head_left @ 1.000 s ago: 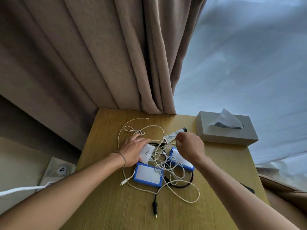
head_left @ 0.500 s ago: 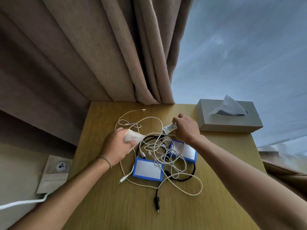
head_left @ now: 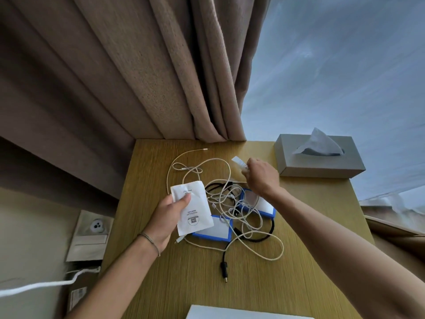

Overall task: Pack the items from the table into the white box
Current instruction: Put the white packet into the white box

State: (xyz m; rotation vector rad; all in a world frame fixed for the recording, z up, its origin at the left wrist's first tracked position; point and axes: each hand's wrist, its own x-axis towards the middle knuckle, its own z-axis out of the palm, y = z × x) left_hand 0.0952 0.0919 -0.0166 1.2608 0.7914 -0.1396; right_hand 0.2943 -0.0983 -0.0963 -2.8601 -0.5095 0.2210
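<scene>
Our left hand (head_left: 167, 217) pinches a white packet (head_left: 192, 209) clear of the cable tangle (head_left: 232, 203), ready for the white box (head_left: 241, 314) at six o'clock. Our right hand (head_left: 261, 177), at one o'clock, grips a small tube (head_left: 239, 162). Cables drape both blue-edged cases (head_left: 212, 231), hindering their lifting. A tissue box (head_left: 317, 162) sits at two o'clock on the table (head_left: 184, 284).
</scene>
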